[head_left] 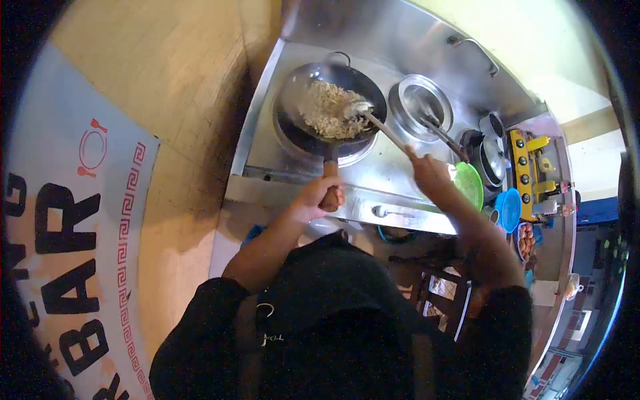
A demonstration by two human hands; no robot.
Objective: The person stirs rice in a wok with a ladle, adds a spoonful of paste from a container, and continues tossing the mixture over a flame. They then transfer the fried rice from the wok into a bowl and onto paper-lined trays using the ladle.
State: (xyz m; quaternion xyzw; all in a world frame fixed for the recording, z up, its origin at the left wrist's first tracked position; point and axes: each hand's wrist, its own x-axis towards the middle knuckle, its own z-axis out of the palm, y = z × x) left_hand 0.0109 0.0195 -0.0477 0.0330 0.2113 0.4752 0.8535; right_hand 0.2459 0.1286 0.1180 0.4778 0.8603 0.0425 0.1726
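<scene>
My left hand (321, 195) is closed around the wooden handle of a dark wok (372, 93), which sits over a burner on the steel stove. Fried rice or a similar pale brown grainy food (325, 110) lies heaped in the wok, and a light haze hangs over its left side. In my right hand (428, 172) is the long handle of a wok ladle (360, 109). The ladle's metal head rests among the food at the wok's right side.
Right of the wok stands a metal pot (403, 100) with another long-handled utensil (448, 138) in it. Beyond are a green bowl (471, 187), a blue bowl (508, 210), a lidded pot (492, 160), a yellow burner unit (523, 175) and eggs (527, 241). A spoon (383, 211) lies on the front ledge.
</scene>
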